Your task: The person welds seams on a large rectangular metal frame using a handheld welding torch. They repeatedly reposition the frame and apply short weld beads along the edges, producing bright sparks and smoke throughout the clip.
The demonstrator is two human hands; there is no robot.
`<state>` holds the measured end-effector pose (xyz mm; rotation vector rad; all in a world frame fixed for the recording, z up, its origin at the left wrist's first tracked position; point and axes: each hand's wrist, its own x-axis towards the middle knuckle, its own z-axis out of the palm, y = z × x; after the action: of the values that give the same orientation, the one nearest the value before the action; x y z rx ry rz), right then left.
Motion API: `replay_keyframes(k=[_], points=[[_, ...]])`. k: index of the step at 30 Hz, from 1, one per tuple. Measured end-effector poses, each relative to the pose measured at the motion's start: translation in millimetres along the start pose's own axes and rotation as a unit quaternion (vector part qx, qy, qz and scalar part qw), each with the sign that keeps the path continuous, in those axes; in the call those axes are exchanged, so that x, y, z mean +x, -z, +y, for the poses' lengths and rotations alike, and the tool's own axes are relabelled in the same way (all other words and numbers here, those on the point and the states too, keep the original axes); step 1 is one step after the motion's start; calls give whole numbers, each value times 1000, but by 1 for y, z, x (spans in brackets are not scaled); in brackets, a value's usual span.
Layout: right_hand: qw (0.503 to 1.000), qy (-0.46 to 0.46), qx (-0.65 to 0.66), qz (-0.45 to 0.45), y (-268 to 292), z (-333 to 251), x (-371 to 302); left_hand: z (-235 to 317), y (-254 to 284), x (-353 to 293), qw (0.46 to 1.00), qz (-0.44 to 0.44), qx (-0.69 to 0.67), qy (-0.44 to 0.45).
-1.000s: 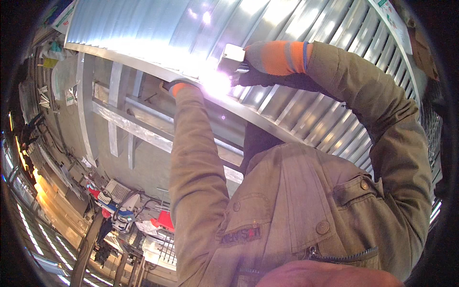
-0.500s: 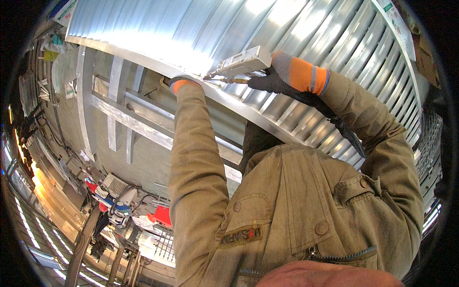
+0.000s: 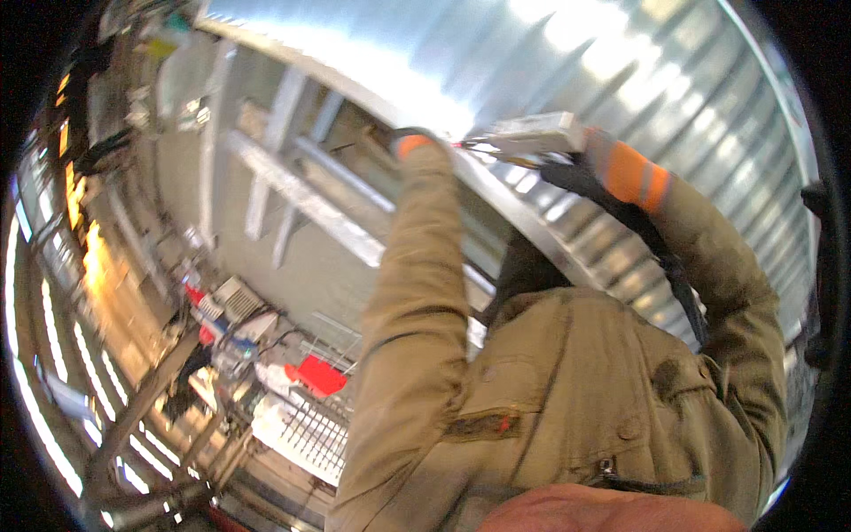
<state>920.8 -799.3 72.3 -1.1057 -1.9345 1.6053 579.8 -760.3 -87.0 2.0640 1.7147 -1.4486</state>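
A handheld welding gun [image 3: 534,133] with a pale box-shaped body and a narrow nozzle is gripped in my right hand [image 3: 589,175], gloved in black, grey and orange. Its tip points left to the near edge strip [image 3: 519,206] of a ribbed silvery metal panel [image 3: 612,84]; a small red spot shows there. A dark cable trails from the gun along my right forearm. My left hand [image 3: 413,142], with an orange glove cuff, is at the same edge just left of the nozzle; its fingers are hidden.
Metal frame bars [image 3: 301,199] cross below and left of the panel. Lower left stand a red box-like thing [image 3: 319,376], a white grid-like rack [image 3: 306,434] and machinery with cables. Stacked long material lies at the far left.
My view has swung, so panel, hands and gun appear further right and the picture is blurred. Both hands stay at the panel edge, and the gun stays in my right hand.
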Motion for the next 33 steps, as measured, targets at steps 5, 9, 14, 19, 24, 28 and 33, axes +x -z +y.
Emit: replay_keyframes(k=[5,9,14,19,24,28,33], points=[[991,-68,118,-2,5,-23,-1,5,1,1,998,-12,-45,29],[975,-184,113,-48,12,-28,-6,6,-9,3,996,-19,-88,18],[989,-81,127,0,-4,-6,-4,-1,-19,20,1000,18,-12,-1],[981,-147,114,-54,2,-1,-2,8,-25,22,998,40,-50,15],[983,-144,104,-35,12,-25,-5,29,-29,19,994,57,-91,25],[983,-128,132,-27,12,-35,-5,25,-34,23,990,73,-117,42],[970,-215,102,-45,12,-31,-5,16,-49,32,985,88,-134,66]])
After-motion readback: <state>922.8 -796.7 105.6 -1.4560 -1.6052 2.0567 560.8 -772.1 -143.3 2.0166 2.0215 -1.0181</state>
